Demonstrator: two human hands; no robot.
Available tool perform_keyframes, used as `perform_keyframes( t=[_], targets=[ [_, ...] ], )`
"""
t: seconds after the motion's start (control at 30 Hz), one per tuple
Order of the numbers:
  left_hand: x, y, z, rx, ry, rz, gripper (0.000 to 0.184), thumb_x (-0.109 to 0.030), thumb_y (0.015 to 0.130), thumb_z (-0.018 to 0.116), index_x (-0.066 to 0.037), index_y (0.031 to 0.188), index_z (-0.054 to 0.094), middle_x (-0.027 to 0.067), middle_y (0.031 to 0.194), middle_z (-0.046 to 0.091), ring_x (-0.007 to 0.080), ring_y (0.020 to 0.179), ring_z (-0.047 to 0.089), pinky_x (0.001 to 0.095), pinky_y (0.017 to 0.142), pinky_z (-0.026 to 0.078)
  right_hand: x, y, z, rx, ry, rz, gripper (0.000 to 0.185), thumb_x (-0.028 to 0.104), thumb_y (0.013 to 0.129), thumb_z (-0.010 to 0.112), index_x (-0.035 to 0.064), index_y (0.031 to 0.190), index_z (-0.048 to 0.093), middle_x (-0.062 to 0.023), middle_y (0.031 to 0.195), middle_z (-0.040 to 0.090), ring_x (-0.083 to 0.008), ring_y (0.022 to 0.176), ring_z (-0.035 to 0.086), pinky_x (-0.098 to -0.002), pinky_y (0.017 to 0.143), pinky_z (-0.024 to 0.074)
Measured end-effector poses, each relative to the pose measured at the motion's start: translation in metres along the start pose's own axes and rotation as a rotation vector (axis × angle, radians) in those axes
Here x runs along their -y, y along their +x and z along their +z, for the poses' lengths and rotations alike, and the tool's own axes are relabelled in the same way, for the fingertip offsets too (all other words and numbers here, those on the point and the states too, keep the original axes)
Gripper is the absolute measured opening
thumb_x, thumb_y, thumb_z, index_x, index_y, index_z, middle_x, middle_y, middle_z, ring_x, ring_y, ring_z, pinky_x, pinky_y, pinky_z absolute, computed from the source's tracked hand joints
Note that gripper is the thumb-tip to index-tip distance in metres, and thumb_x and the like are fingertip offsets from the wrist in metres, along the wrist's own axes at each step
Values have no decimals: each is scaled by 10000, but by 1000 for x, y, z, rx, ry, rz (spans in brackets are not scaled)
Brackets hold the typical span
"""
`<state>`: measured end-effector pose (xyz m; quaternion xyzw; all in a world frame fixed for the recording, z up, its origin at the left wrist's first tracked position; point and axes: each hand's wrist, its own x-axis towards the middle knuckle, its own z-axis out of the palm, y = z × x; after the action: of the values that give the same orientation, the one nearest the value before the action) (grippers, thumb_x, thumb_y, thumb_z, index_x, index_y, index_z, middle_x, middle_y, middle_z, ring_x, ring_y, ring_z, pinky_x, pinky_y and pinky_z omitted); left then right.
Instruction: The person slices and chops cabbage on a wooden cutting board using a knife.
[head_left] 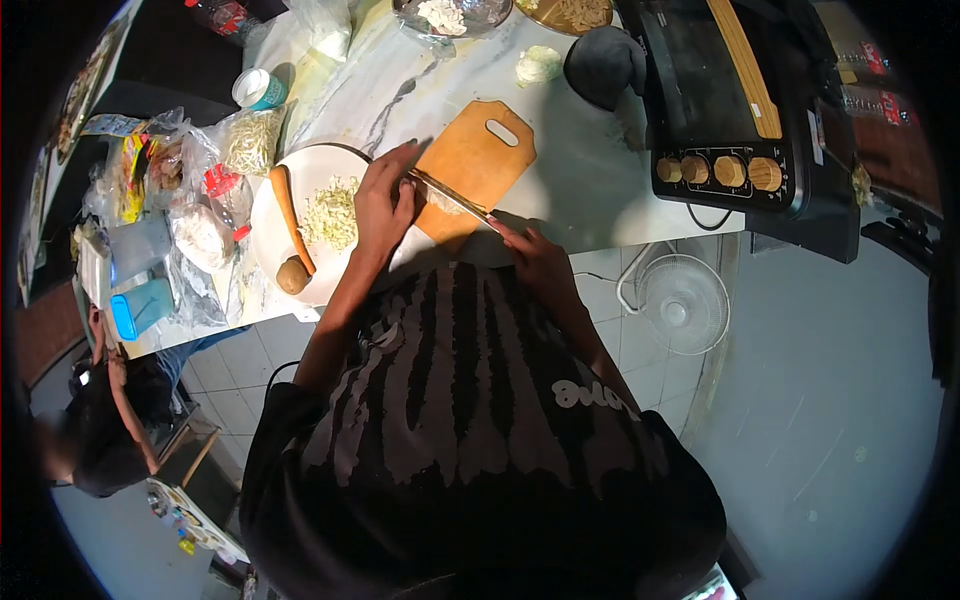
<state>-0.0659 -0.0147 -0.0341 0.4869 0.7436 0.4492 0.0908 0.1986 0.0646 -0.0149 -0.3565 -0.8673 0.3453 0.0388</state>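
Observation:
My right hand is closed around the handle of a kitchen knife, whose blade lies slantwise over the near part of a wooden cutting board. Some pale, finely cut food sits on the board by the blade. At the board's left edge, my left hand has its fingers stretched out close to the blade's tip; whether it touches the blade is unclear. Beside that hand stands a white plate with a carrot, a potato and chopped pale green vegetable.
A toaster oven stands at right, near a dark cloth-like object and a cabbage piece. Bagged food, a blue-lidded container and a cup crowd the left. Another person is at lower left; a fan stands below.

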Motion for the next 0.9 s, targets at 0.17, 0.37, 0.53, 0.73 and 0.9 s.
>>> perform_keyframes(
  t=[0.17,0.37,0.53,0.73,0.9],
  targets=[
    [-13,22,24,14,92,-81,562,-376,993,595,-37,1433,508,251,1199,584,410,1116,539,480,985,412,5,-1,-2,10,-30,12,424,197,1012,542,336,1411,580,-112,807,554,-298,698,623,-399,628,510],
    [-20,37,45,83,356,-65,618,-496,989,549,-77,1441,517,229,1223,590,387,1088,549,489,954,422,-2,-1,1,59,2,52,448,237,1019,523,419,1429,529,-148,872,595,-366,729,653,-472,664,533],
    [-20,36,54,172,533,35,641,-568,980,509,-122,1441,524,209,1223,585,357,1074,533,481,939,415,-10,3,2,73,30,23,437,252,1030,504,417,1434,522,-154,906,632,-370,768,664,-477,692,536],
    [-21,35,58,182,597,20,636,-580,985,476,-138,1438,533,174,1199,564,338,1084,491,474,954,381,-9,6,-6,167,10,48,431,277,1038,474,388,1454,505,-168,944,667,-377,842,674,-476,723,539],
    [-18,34,60,155,562,40,578,-490,996,479,-138,1452,525,181,1198,566,335,1089,494,477,957,377,-10,9,-7,187,32,58,433,264,1034,475,372,1452,512,-164,1019,690,-366,910,682,-466,771,539]
  ],
)
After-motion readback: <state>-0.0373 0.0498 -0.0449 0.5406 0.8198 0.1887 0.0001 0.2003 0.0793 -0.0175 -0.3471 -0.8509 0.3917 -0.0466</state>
